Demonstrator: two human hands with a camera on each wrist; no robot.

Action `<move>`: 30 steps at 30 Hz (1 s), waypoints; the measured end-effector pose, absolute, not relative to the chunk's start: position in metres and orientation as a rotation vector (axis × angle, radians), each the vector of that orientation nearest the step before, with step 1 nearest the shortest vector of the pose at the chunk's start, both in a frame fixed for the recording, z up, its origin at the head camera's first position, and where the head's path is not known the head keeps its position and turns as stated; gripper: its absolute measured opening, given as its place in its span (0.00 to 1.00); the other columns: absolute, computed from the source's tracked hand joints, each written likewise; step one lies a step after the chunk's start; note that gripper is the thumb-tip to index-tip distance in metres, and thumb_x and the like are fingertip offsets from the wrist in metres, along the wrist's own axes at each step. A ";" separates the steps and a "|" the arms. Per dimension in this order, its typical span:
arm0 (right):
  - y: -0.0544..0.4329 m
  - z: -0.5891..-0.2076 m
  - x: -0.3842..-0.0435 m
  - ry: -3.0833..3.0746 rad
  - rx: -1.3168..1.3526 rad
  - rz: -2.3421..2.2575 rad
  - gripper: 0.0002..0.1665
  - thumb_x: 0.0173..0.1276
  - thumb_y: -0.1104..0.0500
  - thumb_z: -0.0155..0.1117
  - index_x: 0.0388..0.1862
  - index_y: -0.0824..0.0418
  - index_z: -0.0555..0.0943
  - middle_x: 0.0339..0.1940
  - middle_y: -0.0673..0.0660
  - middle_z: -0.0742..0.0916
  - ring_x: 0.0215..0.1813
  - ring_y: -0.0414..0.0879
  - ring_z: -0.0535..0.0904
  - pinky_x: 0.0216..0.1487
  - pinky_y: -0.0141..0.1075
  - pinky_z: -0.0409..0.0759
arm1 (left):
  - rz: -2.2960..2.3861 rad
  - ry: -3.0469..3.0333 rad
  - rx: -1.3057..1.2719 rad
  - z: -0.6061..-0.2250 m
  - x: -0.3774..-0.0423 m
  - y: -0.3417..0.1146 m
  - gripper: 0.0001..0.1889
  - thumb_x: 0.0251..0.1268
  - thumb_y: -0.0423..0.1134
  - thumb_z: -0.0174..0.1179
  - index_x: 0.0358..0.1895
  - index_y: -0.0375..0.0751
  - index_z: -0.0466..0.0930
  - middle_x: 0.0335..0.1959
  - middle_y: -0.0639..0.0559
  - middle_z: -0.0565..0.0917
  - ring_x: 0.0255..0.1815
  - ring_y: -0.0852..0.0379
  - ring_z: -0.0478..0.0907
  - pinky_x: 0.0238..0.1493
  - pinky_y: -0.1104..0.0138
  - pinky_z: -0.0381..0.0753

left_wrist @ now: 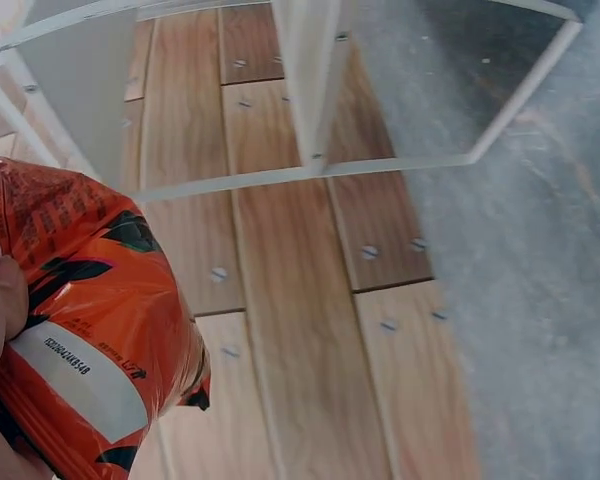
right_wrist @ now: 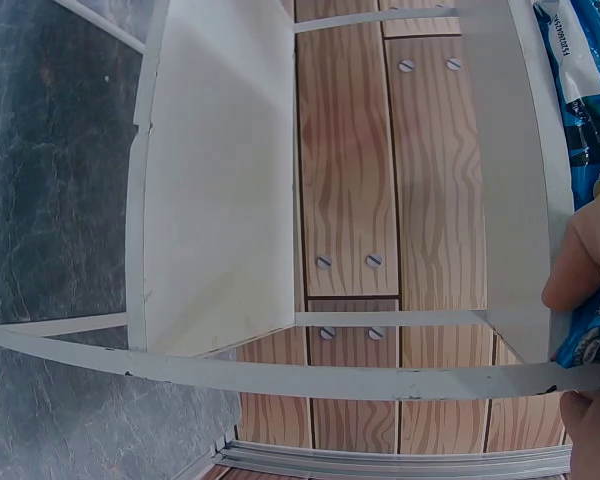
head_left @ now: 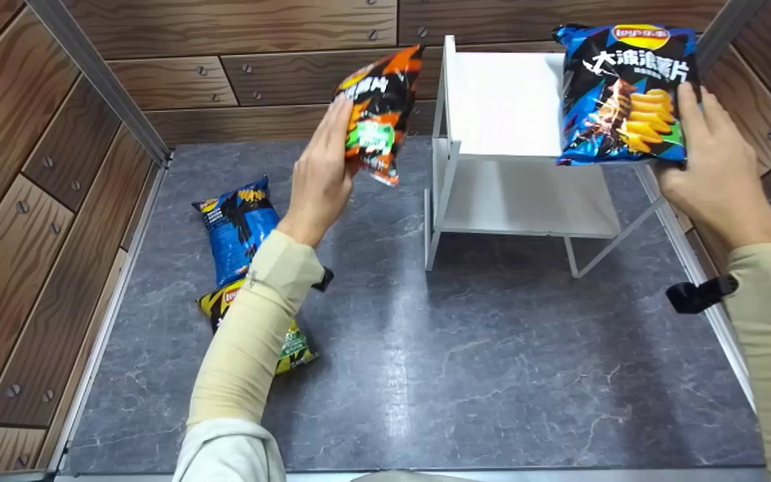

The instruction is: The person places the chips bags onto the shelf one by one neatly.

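Note:
My left hand (head_left: 322, 171) grips an orange-and-black bag of potato chips (head_left: 385, 100) by its left side, held in the air left of the white shelf rack (head_left: 506, 100). The left wrist view shows the orange back of this bag (left_wrist: 130, 270), with the thumb against it. At the rack's right end, my right hand (head_left: 720, 167) holds a blue-and-black bag of potato chips (head_left: 626, 100) by its right edge, over the top shelf. In the right wrist view the blue bag (right_wrist: 585, 110) is mostly cut off, close to the top shelf board.
On the grey marbled floor (head_left: 492, 375) lie another blue chip bag (head_left: 238, 227) and a yellow-and-black one (head_left: 298, 351), partly hidden behind my left forearm. The rack has a lower shelf (head_left: 526, 197) and thin splayed legs. Wood-patterned walls (head_left: 31, 201) surround the area.

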State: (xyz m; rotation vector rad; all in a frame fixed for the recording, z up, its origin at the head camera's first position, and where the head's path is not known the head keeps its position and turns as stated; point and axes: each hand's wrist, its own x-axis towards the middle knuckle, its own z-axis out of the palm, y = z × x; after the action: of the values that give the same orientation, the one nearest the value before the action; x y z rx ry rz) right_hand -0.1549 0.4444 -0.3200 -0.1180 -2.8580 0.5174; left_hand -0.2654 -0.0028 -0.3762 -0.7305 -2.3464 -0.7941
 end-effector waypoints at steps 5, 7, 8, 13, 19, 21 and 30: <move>0.446 -0.320 -0.154 -2.853 -0.125 0.515 0.59 0.54 0.67 0.49 0.83 0.51 0.37 0.82 0.68 0.47 0.80 0.71 0.46 0.72 0.73 0.46 | -0.785 -2.316 -0.755 -0.354 -0.267 0.008 0.33 0.69 0.29 0.57 0.76 0.36 0.57 0.78 0.41 0.62 0.79 0.50 0.59 0.78 0.64 0.60; 0.446 -0.320 -0.155 -2.839 -0.114 0.511 0.58 0.55 0.66 0.50 0.83 0.51 0.39 0.82 0.68 0.49 0.80 0.70 0.47 0.71 0.74 0.48 | -0.769 -2.305 -0.772 -0.346 -0.266 0.012 0.33 0.70 0.29 0.56 0.76 0.35 0.57 0.78 0.41 0.61 0.79 0.50 0.59 0.78 0.66 0.58; 0.446 -0.321 -0.156 -2.835 -0.110 0.507 0.57 0.55 0.66 0.51 0.83 0.52 0.39 0.82 0.68 0.49 0.80 0.70 0.48 0.71 0.74 0.49 | -0.766 -2.295 -0.783 -0.343 -0.266 0.014 0.33 0.70 0.29 0.56 0.76 0.34 0.57 0.77 0.40 0.61 0.79 0.49 0.59 0.78 0.66 0.57; 0.446 -0.321 -0.157 -2.826 -0.093 0.507 0.56 0.56 0.65 0.51 0.83 0.52 0.40 0.82 0.68 0.50 0.80 0.69 0.48 0.71 0.74 0.50 | -0.683 -2.264 -0.824 -0.324 -0.265 0.026 0.29 0.74 0.31 0.52 0.75 0.33 0.58 0.77 0.39 0.62 0.79 0.48 0.58 0.80 0.68 0.51; 0.445 -0.321 -0.157 -2.838 -0.085 0.524 0.58 0.54 0.66 0.51 0.83 0.52 0.39 0.82 0.67 0.49 0.81 0.68 0.46 0.73 0.73 0.47 | -0.550 -2.251 -0.873 -0.305 -0.262 0.042 0.26 0.76 0.30 0.46 0.75 0.32 0.59 0.76 0.39 0.64 0.79 0.46 0.59 0.81 0.68 0.46; 0.445 -0.321 -0.157 -2.834 -0.076 0.524 0.58 0.54 0.66 0.51 0.83 0.52 0.39 0.82 0.67 0.49 0.81 0.68 0.46 0.73 0.72 0.48 | -0.508 -2.253 -0.885 -0.299 -0.260 0.049 0.27 0.74 0.27 0.45 0.75 0.32 0.59 0.76 0.39 0.64 0.79 0.46 0.59 0.81 0.67 0.46; 0.446 -0.323 -0.157 -2.799 -0.059 0.534 0.57 0.53 0.66 0.51 0.83 0.53 0.42 0.82 0.68 0.52 0.81 0.68 0.48 0.72 0.73 0.50 | -0.259 -2.356 -0.918 -0.278 -0.246 0.089 0.36 0.63 0.22 0.45 0.77 0.38 0.56 0.78 0.46 0.61 0.79 0.48 0.58 0.81 0.53 0.50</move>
State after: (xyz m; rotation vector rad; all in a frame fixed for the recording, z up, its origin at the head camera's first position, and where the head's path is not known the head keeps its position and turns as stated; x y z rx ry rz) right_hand -0.1566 0.4458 -0.3231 -0.0585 -2.7994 0.5336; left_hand -0.2459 0.0888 -0.2776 -0.9177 -2.3562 -0.2590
